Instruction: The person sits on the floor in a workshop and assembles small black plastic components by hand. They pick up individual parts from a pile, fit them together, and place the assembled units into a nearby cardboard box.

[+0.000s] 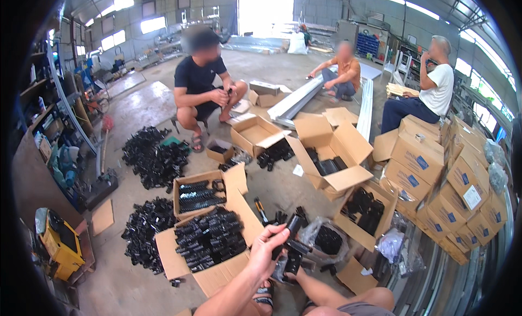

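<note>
My left hand grips a black bracket-like part with a short tube shape, its fingers curled round it. Just below, my right hand is closed on another black part, mostly hidden behind it. The two parts meet or overlap; whether they are joined I cannot tell. To the left, an open carton is filled with rows of similar black parts. A clear plastic bag with small black pieces sits just beyond my hands. Near it on the floor lies a yellow-and-black handled tool.
Heaps of black parts cover the floor at left. Open cartons stand ahead, and stacked cartons rise at right beside long metal profiles. Three people sit or squat beyond, one holding a small dark piece. A yellow machine stands far left.
</note>
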`<action>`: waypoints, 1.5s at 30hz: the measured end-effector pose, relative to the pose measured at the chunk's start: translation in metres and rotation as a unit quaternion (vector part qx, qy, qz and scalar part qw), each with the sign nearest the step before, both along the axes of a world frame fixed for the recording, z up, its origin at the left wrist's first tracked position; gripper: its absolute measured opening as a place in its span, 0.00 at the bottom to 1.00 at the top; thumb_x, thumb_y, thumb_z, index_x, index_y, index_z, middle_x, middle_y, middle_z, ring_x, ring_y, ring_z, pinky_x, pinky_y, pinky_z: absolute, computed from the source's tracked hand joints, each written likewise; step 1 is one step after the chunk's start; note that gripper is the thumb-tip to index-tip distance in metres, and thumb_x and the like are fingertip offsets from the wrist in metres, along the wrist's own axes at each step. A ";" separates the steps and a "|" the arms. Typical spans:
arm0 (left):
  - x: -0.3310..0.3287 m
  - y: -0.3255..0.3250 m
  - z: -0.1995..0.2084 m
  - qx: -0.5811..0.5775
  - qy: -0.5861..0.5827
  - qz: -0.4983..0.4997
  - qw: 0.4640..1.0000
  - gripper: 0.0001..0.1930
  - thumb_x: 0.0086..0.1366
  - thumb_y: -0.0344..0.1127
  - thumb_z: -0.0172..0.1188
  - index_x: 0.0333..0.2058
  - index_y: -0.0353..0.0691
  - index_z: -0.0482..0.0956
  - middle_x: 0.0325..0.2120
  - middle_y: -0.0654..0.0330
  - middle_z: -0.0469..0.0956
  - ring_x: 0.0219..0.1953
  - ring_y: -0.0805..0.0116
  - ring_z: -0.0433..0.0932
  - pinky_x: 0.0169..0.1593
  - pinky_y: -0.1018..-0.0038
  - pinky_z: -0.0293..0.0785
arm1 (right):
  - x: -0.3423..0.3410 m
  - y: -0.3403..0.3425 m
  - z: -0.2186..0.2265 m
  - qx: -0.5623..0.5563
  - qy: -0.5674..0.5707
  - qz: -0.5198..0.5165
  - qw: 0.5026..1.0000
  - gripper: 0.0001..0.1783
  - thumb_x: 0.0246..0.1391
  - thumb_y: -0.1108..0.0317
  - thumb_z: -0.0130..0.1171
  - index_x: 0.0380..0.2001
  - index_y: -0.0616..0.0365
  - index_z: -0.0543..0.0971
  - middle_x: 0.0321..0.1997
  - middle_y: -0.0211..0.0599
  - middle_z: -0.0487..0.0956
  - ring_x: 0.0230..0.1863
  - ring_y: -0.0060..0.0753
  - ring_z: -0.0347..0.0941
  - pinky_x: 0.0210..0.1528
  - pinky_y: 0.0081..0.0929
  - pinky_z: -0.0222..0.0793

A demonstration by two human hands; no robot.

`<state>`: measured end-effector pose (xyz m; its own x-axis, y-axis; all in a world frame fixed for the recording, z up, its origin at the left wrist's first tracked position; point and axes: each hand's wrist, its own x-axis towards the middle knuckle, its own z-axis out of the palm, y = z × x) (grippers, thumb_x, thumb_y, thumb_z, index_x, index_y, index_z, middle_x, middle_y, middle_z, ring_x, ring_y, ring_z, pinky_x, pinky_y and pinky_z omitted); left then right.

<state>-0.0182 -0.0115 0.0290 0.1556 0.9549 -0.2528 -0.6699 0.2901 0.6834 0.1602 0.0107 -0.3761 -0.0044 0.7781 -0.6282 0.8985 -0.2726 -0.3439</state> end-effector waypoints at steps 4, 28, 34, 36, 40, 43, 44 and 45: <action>-0.014 -0.003 -0.001 0.012 -0.021 0.015 1.000 0.11 0.68 0.30 0.59 0.48 0.35 0.76 0.42 0.51 0.81 0.44 0.62 0.80 0.51 0.67 0.75 | -0.025 -0.026 0.012 -0.020 0.005 -0.091 0.996 0.24 0.49 0.59 0.63 0.47 0.62 0.81 0.51 0.56 0.80 0.55 0.53 0.77 0.56 0.41 0.74; 0.011 0.006 -0.006 0.002 0.034 0.061 0.998 0.09 0.63 0.26 0.64 0.42 0.38 0.79 0.36 0.52 0.84 0.37 0.66 0.84 0.37 0.75 0.78 | 0.056 -0.011 0.414 0.235 0.526 -0.131 0.807 0.09 0.65 0.73 0.54 0.44 0.65 0.79 0.37 0.37 0.83 0.34 0.24 0.80 0.40 0.22 0.77; 0.035 0.000 -0.015 0.087 0.118 0.050 0.988 0.10 0.63 0.24 0.64 0.43 0.35 0.79 0.35 0.54 0.85 0.36 0.71 0.83 0.39 0.76 0.78 | 0.054 -0.033 0.413 0.260 0.572 -0.187 0.756 0.10 0.63 0.73 0.58 0.46 0.65 0.79 0.40 0.35 0.82 0.40 0.21 0.79 0.44 0.19 0.76; 0.038 -0.001 -0.014 0.102 0.143 0.050 0.983 0.11 0.63 0.24 0.65 0.44 0.35 0.79 0.35 0.55 0.85 0.34 0.72 0.83 0.37 0.78 0.77 | 0.054 -0.037 0.411 0.237 0.567 -0.181 0.768 0.11 0.63 0.73 0.58 0.47 0.65 0.79 0.41 0.34 0.82 0.41 0.20 0.78 0.46 0.18 0.75; 0.041 -0.004 -0.010 0.116 0.190 0.058 0.973 0.11 0.62 0.23 0.66 0.43 0.34 0.79 0.33 0.57 0.84 0.31 0.78 0.80 0.33 0.81 0.75 | 0.051 -0.038 0.411 0.207 0.588 -0.189 0.759 0.14 0.62 0.74 0.59 0.50 0.64 0.80 0.46 0.37 0.83 0.48 0.21 0.77 0.52 0.19 0.72; 0.042 -0.007 -0.012 0.147 0.204 0.049 0.967 0.11 0.61 0.22 0.67 0.42 0.33 0.80 0.33 0.59 0.84 0.32 0.79 0.80 0.35 0.81 0.75 | 0.050 -0.038 0.397 0.227 0.579 -0.169 0.765 0.16 0.61 0.73 0.60 0.52 0.67 0.78 0.49 0.40 0.82 0.49 0.23 0.77 0.53 0.22 0.72; 0.044 -0.008 -0.012 0.152 0.207 0.043 0.965 0.11 0.60 0.22 0.67 0.42 0.33 0.80 0.33 0.59 0.84 0.32 0.80 0.80 0.35 0.82 0.75 | 0.049 -0.038 0.394 0.239 0.568 -0.160 0.771 0.17 0.61 0.73 0.60 0.52 0.68 0.77 0.49 0.41 0.82 0.49 0.23 0.78 0.53 0.22 0.72; 0.047 -0.009 -0.013 0.159 0.209 0.047 0.964 0.11 0.60 0.21 0.67 0.42 0.33 0.80 0.33 0.59 0.84 0.33 0.80 0.80 0.35 0.82 0.75 | 0.049 -0.039 0.392 0.263 0.564 -0.154 0.767 0.16 0.61 0.73 0.60 0.51 0.68 0.78 0.49 0.41 0.82 0.48 0.24 0.78 0.53 0.23 0.73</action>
